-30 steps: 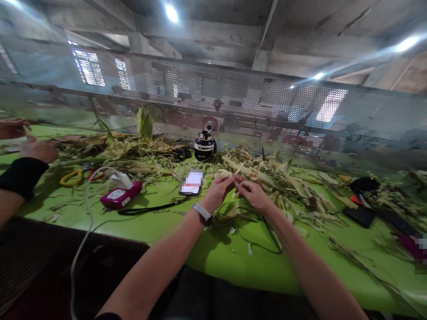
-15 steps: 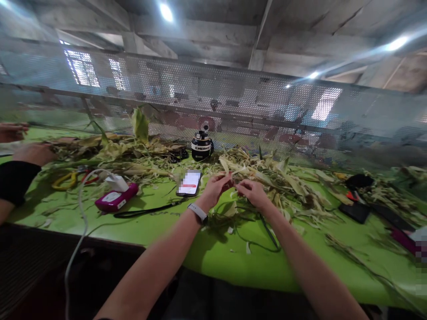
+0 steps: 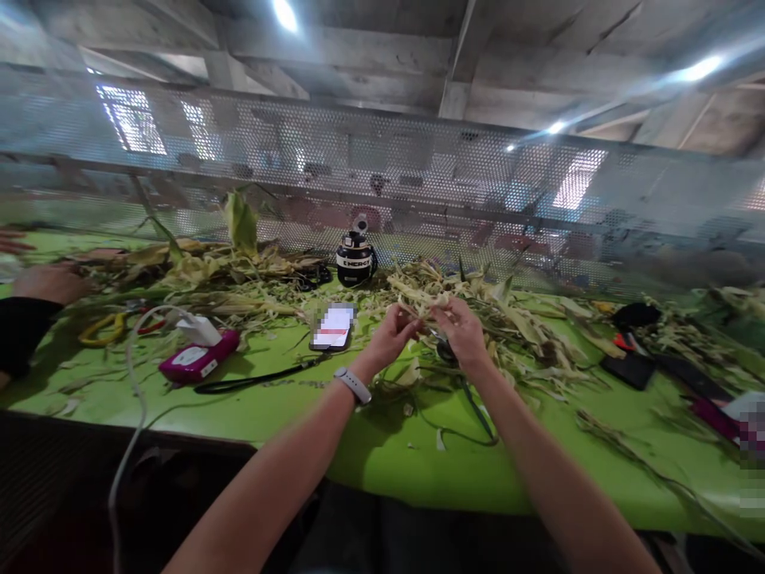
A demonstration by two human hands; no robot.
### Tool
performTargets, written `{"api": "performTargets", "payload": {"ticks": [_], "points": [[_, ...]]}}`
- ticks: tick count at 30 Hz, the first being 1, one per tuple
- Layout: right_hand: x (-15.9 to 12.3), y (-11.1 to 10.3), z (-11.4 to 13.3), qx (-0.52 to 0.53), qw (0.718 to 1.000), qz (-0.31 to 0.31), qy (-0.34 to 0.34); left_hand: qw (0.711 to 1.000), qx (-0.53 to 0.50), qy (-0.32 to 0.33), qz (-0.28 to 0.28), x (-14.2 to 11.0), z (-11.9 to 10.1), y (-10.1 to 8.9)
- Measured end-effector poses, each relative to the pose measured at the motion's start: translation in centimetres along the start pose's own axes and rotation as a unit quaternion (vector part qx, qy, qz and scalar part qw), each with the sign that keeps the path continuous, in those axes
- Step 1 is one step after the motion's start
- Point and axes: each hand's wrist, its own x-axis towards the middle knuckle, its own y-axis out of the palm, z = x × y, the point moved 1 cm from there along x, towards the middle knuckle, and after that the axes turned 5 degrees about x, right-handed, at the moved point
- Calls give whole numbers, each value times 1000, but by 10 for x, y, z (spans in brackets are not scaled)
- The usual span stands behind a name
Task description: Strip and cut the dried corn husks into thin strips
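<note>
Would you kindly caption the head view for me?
Left hand and right hand pinch husk over a green table, phone and bottle nearby.

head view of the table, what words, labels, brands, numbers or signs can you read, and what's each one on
"ENERG", on the pale band of the black bottle; any further letters are unclear.
Small mark below that band: too small to read.
Phone screen: pixelated, unreadable.
Magenta power box label: too blurred to read.
Dark marks on the green tabletop: too blurred to read.
</note>
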Motion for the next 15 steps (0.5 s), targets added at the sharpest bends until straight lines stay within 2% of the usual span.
{"api": "performTargets", "payload": {"ticks": [3,6,11,15], "points": [[-3,-2,14,0,999,27,-47,996,37,32,-72,0,0,-2],[-7,-3,23,23,996,86,-28,986,95,67,-121,0,2,-5],[-9,-3,21,36,997,72,-20,983,119,103,-98,5,9,-9],[-8,-2,13,52,997,59,-12,968,178,153,-88,4,10,-9]]}}
